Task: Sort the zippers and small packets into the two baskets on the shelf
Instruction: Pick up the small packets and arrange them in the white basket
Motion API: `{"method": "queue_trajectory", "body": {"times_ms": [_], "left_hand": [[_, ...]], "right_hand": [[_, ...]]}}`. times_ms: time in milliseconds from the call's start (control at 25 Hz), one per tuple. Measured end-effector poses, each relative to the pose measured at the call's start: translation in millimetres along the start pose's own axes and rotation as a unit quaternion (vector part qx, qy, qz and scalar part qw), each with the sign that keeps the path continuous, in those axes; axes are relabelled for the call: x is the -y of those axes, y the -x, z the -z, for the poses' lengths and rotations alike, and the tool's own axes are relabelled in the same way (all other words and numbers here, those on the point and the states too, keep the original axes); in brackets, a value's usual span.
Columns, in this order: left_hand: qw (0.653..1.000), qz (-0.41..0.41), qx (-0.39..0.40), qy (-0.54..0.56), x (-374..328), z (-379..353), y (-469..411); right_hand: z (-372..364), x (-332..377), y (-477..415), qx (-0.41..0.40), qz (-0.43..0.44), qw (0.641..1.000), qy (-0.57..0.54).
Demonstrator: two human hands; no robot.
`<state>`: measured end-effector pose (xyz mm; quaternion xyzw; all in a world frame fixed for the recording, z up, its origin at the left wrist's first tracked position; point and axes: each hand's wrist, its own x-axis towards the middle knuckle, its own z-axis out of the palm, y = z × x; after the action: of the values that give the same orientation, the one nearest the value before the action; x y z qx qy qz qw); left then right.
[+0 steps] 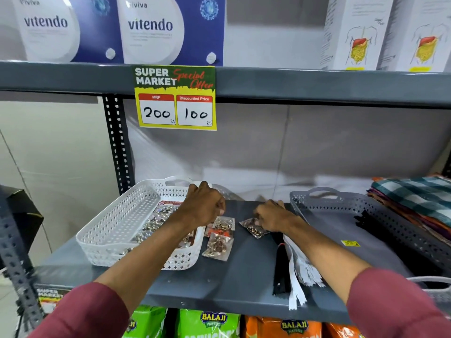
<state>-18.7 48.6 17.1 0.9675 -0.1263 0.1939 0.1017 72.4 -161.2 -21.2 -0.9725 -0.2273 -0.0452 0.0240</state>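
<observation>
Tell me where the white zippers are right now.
In the head view, the white zippers lie on the grey shelf beside a black zipper, under the right forearm, between the two baskets.

Two bare forearms reach forward from long maroon sleeves, the left sleeve (80, 311) and the right sleeve (400, 306) both pushed up short of the wrists, their cuffs sitting loose and slightly rumpled around the arms. The fabric is plain and matte, with no print, buttons or stitching that can be made out. The left hand (202, 206) and right hand (273, 217) are bare, with no gloves, rings, watch or bracelets visible on the fingers or wrists.
</observation>
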Motion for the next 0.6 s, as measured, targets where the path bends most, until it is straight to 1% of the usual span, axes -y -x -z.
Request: {"method": "queue_trajectory", "body": {"times_ms": [40,160,200,280,360,520,600], "left_hand": [[1.000,0.001,-0.004,-0.002,2,1,2],[1.000,0.009,-0.022,0.001,9,4,6],[1.000,0.013,-0.026,0.003,11,5,8],[1.000,0.013,-0.024,0.001,11,5,11],[1.000,0.008,-0.021,0.006,9,4,15],[1.000,0.009,-0.021,0.014,9,7,19],[0.999,0.018,-0.022,0.015,11,8,21]], "right_hand": [[-4,-2,-1,0.012,-0.017,1.000,-0.008],[-10,-4,-5,0.026,-0.035,0.995,-0.093],[-11,-4,-7,0.032,-0.034,0.995,-0.088],[-12,-2,-9,0.047,-0.031,0.998,-0.041],[-10,0,-9,0.051,-0.024,0.998,-0.038],[11,2,-12,0.066,-0.037,0.987,-0.144],[24,8,-17,0.050,-0.056,0.975,-0.210]]}}
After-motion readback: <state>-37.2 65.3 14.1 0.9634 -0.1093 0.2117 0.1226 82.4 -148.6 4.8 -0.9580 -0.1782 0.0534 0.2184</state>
